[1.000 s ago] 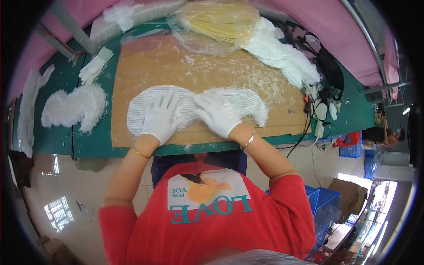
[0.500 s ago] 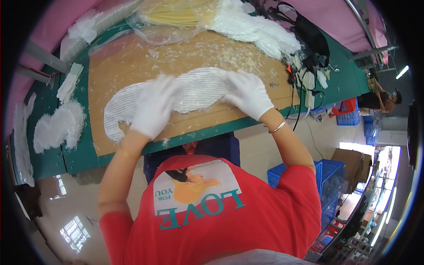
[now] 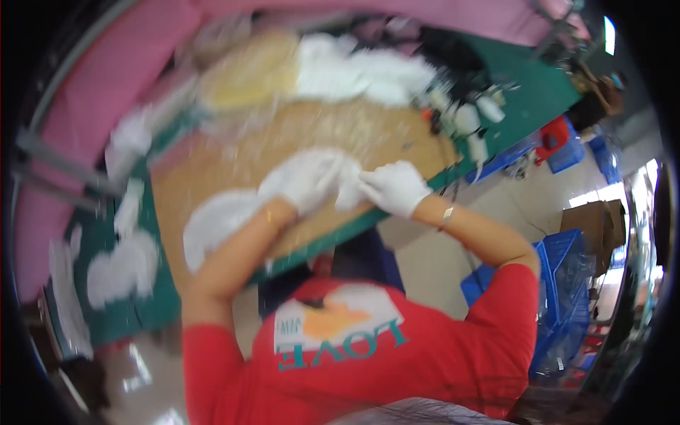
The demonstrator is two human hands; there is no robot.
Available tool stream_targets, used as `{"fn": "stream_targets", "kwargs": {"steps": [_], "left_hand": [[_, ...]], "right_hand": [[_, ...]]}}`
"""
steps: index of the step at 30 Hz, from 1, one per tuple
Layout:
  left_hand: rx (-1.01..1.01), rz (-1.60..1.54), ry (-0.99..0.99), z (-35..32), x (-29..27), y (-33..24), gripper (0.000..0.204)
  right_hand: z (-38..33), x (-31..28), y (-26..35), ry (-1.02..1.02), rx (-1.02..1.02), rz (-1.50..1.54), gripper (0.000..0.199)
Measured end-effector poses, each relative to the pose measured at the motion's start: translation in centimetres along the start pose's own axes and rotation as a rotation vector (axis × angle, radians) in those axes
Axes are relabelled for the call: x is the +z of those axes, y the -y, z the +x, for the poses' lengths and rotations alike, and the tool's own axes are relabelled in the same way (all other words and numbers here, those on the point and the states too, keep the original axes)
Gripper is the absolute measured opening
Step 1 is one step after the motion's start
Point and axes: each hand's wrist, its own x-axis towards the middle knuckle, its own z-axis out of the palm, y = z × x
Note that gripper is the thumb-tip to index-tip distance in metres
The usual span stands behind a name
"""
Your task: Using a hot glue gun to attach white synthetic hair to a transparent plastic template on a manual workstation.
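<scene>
A long, curved white ribbed piece (image 3: 223, 216) of fibrous-looking sheet lies on the brown board (image 3: 184, 170), its middle partly covered by my left forearm. My left hand (image 3: 312, 185), in a white glove, rests on the piece near its right end; motion smears its fingers. My right hand (image 3: 398, 188), also gloved, has its fingertips pinched on the right end of the piece. Between the hands that end looks raised or bent, though blur hides the detail.
Similar white pieces (image 3: 124, 269) lie on the green table (image 3: 166, 297) at left. Yellow strips (image 3: 251, 71) and a white heap (image 3: 361, 74) line the back. A power strip (image 3: 476, 145) with cords sits at right. Blue crates (image 3: 567, 297) stand on the floor; a person (image 3: 602, 95) is far right.
My left hand has moved right along the piece, closer to my right hand. My right fingers have closed on the piece's end. The whole view has shifted and blurred.
</scene>
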Motion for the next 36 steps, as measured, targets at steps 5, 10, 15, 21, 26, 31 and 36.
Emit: {"fn": "stream_targets", "kwargs": {"steps": [5,10,15,21,26,31,36], "left_hand": [[0.05,0.58,0.208,-1.5,1.7,0.2,0.067],[-0.049,0.647,0.209,-2.4,1.6,-1.5,0.075],[0.011,0.582,0.064,-2.7,1.8,-1.0,0.069],[0.051,0.483,0.146,-1.9,3.8,1.9,0.06],[0.105,0.545,0.034,-2.3,4.8,3.7,0.06],[0.067,0.499,-0.026,-1.4,5.1,4.2,0.068],[-0.1,0.278,-0.103,-1.3,4.1,4.6,0.075]], "right_hand": [[5.9,3.5,0.0,-0.167,0.246,-0.04,0.042],[8.3,9.2,1.0,-0.321,0.162,-0.172,0.034],[6.2,0.8,2.2,0.021,0.202,-0.042,0.024],[9.9,6.3,-3.0,0.165,0.393,0.174,0.048],[10.0,2.4,-4.9,-0.102,0.601,0.02,0.038],[10.4,-3.8,-6.0,-0.641,0.677,0.22,0.054],[10.2,2.6,2.2,-0.759,0.172,0.359,0.041]]}}
